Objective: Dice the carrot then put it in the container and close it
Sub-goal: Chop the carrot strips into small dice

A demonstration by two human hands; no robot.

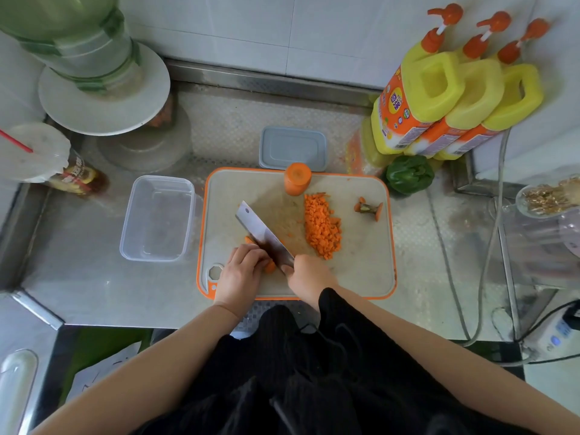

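On the steel worktop (pixel 94 287) lies an orange-rimmed cutting board (pixel 361 271). The right hand (pixel 306 277) is curled round the handle of a cleaver (pixel 263 235), whose blade runs up and to the left across the near-left part of the board. The left hand (pixel 240 274), fingers curled, presses down on a carrot piece (pixel 270 265) just beside the blade; a bit more orange (pixel 249 239) shows on the far side of the cleaver. A heap of diced carrot (pixel 323 227) sits in the middle of the board, apart from the blade. An uncut carrot chunk (pixel 297 178) stands upright at the far edge, and the trimmed carrot top (pixel 368 208) lies towards the far-right corner.

A clear, open container (pixel 157 218) stands just left of the board with nothing visible in it. Its grey lid (pixel 292 149) lies flat behind the board, near the carrot chunk. A green pepper (pixel 408 174) rests beside the far-right corner, in front of 3 yellow pump bottles (pixel 439 98). At the far left stand a large green bottle (pixel 78 42) and a cup with a red straw (pixel 34 152)
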